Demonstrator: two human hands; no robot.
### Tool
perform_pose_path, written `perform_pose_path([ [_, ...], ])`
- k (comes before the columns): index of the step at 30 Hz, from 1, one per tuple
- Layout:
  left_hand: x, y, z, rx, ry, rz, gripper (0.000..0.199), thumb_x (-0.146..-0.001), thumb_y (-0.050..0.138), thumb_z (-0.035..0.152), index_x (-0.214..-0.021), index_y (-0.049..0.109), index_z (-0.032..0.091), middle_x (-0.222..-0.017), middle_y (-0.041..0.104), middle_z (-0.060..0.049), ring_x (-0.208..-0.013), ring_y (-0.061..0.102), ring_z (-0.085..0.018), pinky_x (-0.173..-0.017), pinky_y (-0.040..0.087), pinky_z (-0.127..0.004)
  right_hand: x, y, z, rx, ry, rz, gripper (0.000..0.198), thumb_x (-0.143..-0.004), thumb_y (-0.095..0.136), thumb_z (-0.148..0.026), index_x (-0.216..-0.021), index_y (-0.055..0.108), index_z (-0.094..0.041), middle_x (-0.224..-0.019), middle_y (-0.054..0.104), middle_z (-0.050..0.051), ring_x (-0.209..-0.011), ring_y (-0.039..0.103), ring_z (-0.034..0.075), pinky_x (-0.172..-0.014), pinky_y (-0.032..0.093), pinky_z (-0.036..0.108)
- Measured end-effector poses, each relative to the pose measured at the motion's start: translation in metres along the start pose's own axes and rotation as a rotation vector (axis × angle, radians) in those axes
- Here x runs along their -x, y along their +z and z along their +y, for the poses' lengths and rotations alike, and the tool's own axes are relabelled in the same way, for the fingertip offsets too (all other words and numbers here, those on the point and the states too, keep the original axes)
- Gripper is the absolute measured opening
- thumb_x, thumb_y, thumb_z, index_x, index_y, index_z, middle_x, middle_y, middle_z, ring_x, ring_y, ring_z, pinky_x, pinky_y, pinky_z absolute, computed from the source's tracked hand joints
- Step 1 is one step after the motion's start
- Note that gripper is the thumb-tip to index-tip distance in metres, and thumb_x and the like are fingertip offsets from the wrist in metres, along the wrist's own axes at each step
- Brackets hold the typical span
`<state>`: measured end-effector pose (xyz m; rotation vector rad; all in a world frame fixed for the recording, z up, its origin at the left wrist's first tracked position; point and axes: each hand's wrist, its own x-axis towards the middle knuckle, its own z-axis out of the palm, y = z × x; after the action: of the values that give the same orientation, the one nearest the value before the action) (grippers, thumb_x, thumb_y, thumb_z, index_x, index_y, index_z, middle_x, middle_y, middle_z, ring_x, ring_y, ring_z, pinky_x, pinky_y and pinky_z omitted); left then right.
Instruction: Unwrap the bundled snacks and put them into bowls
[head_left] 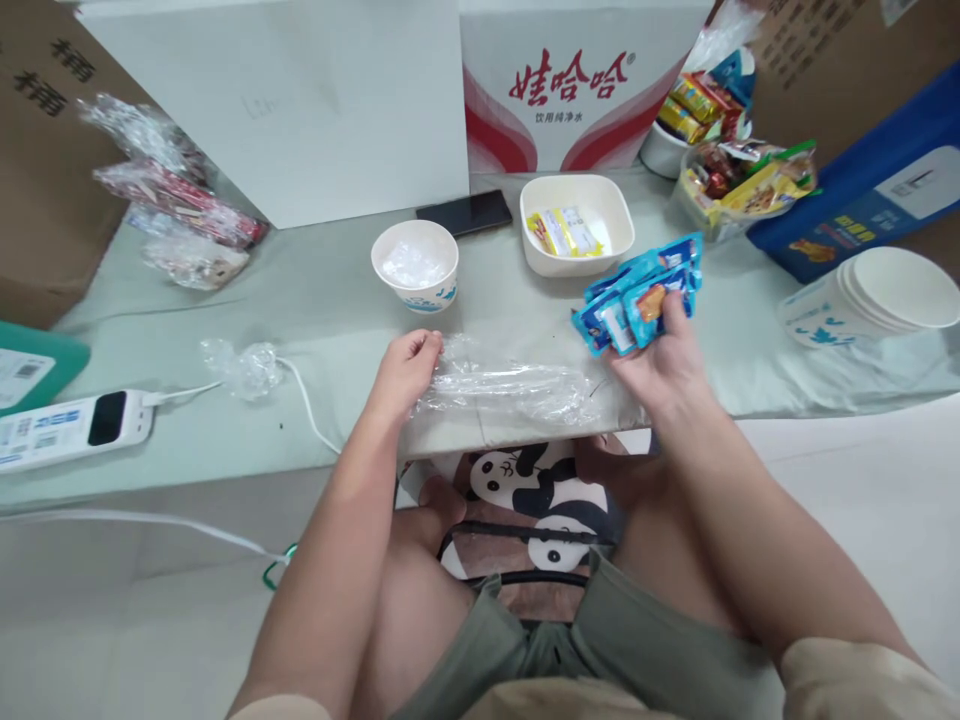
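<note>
My right hand [664, 365] grips a fanned bunch of blue snack packets [637, 295] between thumb and fingers, just above the table. My left hand [409, 370] is closed, its fingertips pinching the left end of a crumpled clear plastic bag [517, 388] that lies along the table's front edge. Behind that hand stands a paper cup [427, 298] with clear plastic stuffed in its top. A cream-coloured bowl [576, 262], holding a yellow-and-white packet [566, 230], sits just beyond the blue packets.
A black phone [469, 213] lies behind the cup. Stacked paper cups [829, 305] lie tilted at the right, near a tub of snacks [750, 190]. At the left are a white power strip [75, 430], a cable [304, 385] and wrapped items [180, 200]. Boxes [277, 100] line the back.
</note>
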<state>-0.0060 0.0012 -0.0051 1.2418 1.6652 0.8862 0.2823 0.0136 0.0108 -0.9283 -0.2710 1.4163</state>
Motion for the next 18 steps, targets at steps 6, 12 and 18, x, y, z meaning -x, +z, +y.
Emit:
perform_pose_path([
  [6,0.001,0.001,0.002,-0.021,-0.004,-0.007,0.034,-0.093,0.051,0.038,-0.066,0.051,0.019,-0.059,0.044,0.004,-0.055,0.035,-0.011,-0.053,0.025,-0.026,0.004,-0.001,-0.012,-0.040,0.028,-0.166,0.038,-0.095,0.050,-0.062,-0.112,0.066,-0.033,-0.116,0.076,0.001,-0.116,0.069,0.023,-0.088,0.063,0.048],
  [12,0.001,0.000,0.002,-0.072,0.030,-0.008,0.033,-0.091,0.050,0.040,-0.066,0.053,0.020,-0.057,0.042,0.003,-0.054,0.036,-0.012,-0.053,0.025,-0.027,-0.004,-0.003,0.013,0.044,0.064,-0.165,0.029,-0.095,0.058,-0.054,-0.104,0.065,-0.028,-0.103,0.078,0.001,-0.103,0.073,0.020,-0.078,0.065,0.039],
  [18,0.001,0.001,0.001,-0.046,0.024,-0.008,0.032,-0.090,0.051,0.041,-0.066,0.053,0.020,-0.056,0.040,0.004,-0.053,0.033,-0.012,-0.052,0.024,-0.026,-0.010,-0.011,0.009,0.290,-0.086,-0.080,0.039,-0.085,0.065,-0.063,-0.103,0.062,-0.028,-0.105,0.077,0.001,-0.098,0.073,0.021,-0.074,0.065,0.037],
])
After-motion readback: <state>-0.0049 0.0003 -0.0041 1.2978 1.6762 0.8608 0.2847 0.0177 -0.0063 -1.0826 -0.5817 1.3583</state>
